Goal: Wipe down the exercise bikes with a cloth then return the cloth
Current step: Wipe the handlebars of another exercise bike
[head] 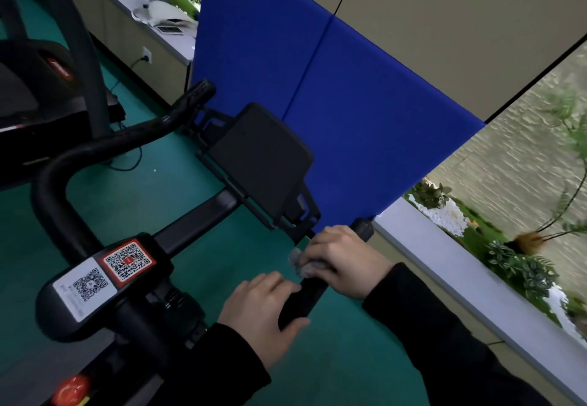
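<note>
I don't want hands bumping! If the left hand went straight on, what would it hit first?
Probably the grey cloth under the right hand, just ahead on the same handlebar.

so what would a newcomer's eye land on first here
Probably the bright blue partition panel behind the exercise bike, upper middle. Then the hands at lower centre: the right hand holds a grey cloth round the black handlebar, the left hand grips the same bar nearer the camera. The red-bordered QR sticker at lower left also stands out.
</note>
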Motion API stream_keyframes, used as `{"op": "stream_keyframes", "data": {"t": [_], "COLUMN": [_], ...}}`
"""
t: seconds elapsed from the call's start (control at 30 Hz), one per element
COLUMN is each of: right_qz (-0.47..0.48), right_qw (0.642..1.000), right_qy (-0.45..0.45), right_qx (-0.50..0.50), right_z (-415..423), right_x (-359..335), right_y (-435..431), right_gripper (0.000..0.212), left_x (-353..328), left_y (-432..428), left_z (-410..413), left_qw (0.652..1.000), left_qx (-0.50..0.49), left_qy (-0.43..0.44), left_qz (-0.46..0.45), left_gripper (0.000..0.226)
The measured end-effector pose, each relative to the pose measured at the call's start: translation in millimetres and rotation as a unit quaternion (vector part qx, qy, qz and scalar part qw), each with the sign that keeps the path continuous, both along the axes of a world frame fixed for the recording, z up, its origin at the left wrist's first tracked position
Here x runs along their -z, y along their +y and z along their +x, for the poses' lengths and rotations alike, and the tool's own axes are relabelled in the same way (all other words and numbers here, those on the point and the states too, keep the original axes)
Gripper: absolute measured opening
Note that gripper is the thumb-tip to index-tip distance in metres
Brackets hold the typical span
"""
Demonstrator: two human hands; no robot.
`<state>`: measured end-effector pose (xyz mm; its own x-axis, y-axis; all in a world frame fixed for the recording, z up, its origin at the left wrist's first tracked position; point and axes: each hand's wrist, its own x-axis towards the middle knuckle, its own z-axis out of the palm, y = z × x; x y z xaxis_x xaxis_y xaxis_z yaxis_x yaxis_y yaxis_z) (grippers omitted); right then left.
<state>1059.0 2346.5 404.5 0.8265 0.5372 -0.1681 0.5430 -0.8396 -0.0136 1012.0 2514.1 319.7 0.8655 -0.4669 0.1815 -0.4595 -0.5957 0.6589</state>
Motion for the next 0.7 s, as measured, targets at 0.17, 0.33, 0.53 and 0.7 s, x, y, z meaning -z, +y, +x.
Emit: {"op": "stream_keyframes", "data": {"t": [0.17, 0.33, 0.53, 0.7], "right_qz": [-0.055, -0.038, -0.011, 0.065], "right_qw": [0.996, 0.998, 0.991, 0.977], "right_qy": [-0.061, -0.054, -0.124, -0.201], "right_qx": [0.022, 0.021, 0.040, 0.040], "right_z": [13.2, 11.2, 10.6, -2.1], "right_x": [-12.0, -16.4, -21.7, -7.5], "right_y": [-11.3, -14.2, -27.7, -35.2], "right_gripper": [0.022, 0.021, 0.019, 0.005], "left_x": [3.9, 1.7, 1.0, 1.3], "left_y": [1.8, 0.0, -22.3, -39.9], "left_z": [0.4, 3.0, 13.9, 22.1], "left_qw": [1.000, 1.000, 0.999, 0.999], "left_qx": [0.002, -0.011, -0.022, -0.032], "left_qy": [0.009, 0.000, 0.004, 0.006], "left_qz": [0.014, 0.022, 0.033, 0.014], "left_gripper": [0.049, 0.053, 0.053, 0.054]}}
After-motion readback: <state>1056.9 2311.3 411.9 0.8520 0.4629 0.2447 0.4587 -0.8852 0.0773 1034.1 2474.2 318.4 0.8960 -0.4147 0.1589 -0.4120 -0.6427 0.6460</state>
